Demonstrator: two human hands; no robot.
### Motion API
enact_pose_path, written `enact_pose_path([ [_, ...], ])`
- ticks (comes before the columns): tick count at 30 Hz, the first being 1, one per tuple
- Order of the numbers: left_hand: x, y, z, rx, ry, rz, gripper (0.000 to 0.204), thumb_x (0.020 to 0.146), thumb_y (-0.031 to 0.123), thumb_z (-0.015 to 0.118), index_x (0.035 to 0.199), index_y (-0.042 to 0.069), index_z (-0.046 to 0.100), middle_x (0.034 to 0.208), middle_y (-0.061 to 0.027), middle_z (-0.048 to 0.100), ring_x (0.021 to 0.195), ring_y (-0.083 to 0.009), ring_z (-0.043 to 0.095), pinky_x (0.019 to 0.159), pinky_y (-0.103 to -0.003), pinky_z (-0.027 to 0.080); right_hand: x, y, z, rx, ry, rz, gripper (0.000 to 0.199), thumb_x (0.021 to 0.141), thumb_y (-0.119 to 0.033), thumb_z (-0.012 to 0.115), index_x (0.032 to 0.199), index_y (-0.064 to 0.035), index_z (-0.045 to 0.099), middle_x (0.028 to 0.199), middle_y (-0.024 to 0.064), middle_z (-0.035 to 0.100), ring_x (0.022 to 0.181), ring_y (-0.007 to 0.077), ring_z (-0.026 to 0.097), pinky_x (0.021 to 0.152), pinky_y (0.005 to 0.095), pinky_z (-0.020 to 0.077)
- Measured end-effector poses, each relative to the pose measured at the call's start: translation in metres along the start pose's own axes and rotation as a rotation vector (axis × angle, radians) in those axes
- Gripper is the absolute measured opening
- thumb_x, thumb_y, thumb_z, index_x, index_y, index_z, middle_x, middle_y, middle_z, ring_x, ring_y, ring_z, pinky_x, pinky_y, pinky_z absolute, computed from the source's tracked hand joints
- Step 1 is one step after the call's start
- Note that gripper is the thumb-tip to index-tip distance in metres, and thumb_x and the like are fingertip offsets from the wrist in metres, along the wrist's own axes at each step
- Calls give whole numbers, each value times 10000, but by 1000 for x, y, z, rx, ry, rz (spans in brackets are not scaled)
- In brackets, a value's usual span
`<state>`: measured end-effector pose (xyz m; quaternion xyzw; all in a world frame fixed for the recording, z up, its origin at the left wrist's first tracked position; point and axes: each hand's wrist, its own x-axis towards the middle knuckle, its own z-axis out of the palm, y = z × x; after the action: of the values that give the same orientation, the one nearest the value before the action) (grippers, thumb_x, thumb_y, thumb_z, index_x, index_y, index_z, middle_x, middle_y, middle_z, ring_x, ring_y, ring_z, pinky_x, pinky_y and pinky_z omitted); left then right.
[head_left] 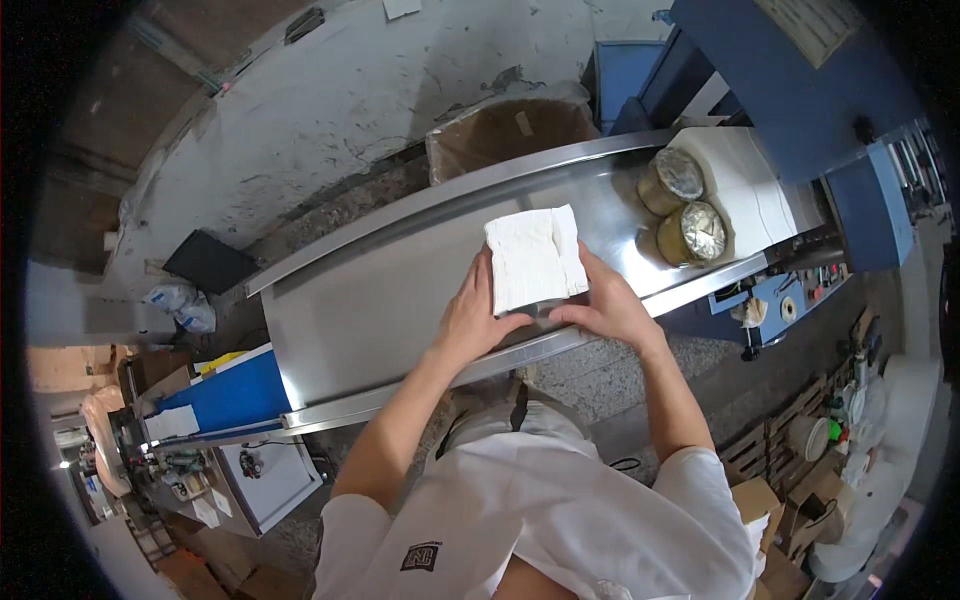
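A stack of white paper napkins (530, 262) is held upright between my two hands, above the steel table (370, 310). My left hand (472, 318) presses on its left side, the thumb reaching along the near bottom edge. On the other side my right hand (612, 308) grips the stack, its thumb pointing in toward the left one. Both hands' fingertips are partly hidden behind the napkins. To the right on the table stand two round, yellowish containers with shiny tops, a farther one (672, 180) and a nearer one (692, 234).
White paper (750, 185) lies by the containers, at the blue machine (800, 90). A blue conveyor belt (225, 395) adjoins the table's left end. Behind the table stands a lined cardboard box (510, 135). Raised metal rims edge the table. Pallets (775, 425) lie at the lower right.
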<state>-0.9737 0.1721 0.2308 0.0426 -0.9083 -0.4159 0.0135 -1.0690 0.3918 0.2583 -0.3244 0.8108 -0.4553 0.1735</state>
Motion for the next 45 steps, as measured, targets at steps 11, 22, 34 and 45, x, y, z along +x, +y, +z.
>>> enact_pose_path([
  [11,24,-27,-12,252,-135,155,1297,584,401,895,1521,6,89,1395,-282,403,1259,-451,453,1042,-465,428,5,2,0,-54,-21,78,972,698,-286,851,1465,2,328,1222,283,594,1161,399,592,915,396,508],
  [22,16,25,2,-557,-58,-234,906,891,358,670,1529,0,135,1465,-230,390,1343,-280,418,1104,-359,323,-3,45,26,739,-43,267,815,965,-490,525,1553,-60,161,1474,92,395,1258,207,448,996,337,416],
  [34,21,34,-9,-988,33,-185,603,953,336,635,1394,-3,402,1285,-126,561,1182,-199,544,984,-326,440,1,-26,26,604,-121,66,799,907,-169,687,1511,43,209,1561,193,288,1385,220,341,1106,344,339],
  [45,3,33,-28,-1065,14,-198,548,918,305,693,1327,-1,493,1242,-92,585,1128,-169,566,946,-307,459,5,-38,30,392,40,58,405,1008,-281,526,1249,35,602,1269,180,634,897,117,607,812,300,496],
])
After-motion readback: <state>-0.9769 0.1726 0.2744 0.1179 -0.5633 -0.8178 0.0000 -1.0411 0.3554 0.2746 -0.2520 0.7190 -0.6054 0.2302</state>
